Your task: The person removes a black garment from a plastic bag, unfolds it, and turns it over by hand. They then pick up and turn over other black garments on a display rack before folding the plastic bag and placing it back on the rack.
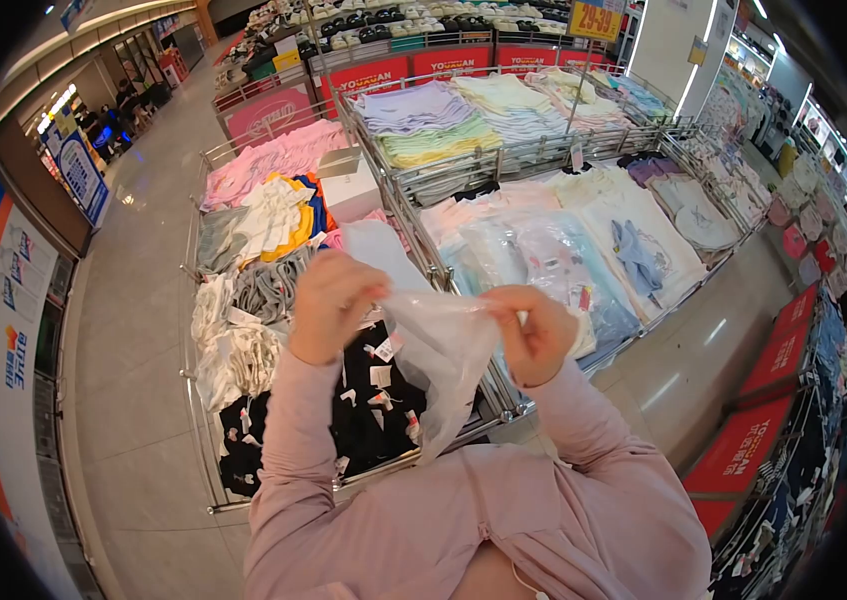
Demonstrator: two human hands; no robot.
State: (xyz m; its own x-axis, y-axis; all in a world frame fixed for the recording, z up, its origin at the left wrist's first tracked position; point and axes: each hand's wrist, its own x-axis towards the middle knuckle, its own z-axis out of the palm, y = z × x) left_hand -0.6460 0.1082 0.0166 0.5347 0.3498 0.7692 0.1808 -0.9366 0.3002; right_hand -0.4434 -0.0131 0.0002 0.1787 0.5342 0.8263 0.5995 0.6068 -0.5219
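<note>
A translucent white plastic bag hangs stretched between my two hands in front of my chest. My left hand pinches its upper left edge, slightly blurred. At the upper right edge, the fingers of my right hand are closed on the plastic. The bag droops below, and I see nothing inside it. Behind and under it lie black garments with white tags. Beyond my left hand are grey garments and a white box. Right of the bag, clear-wrapped garments lie in another bin.
Metal rails divide the display bins. White garments and pink garments fill the left bin, and folded pastel clothes lie farther back. A price sign stands above. Tiled floor runs along the left, with red-fronted racks at right.
</note>
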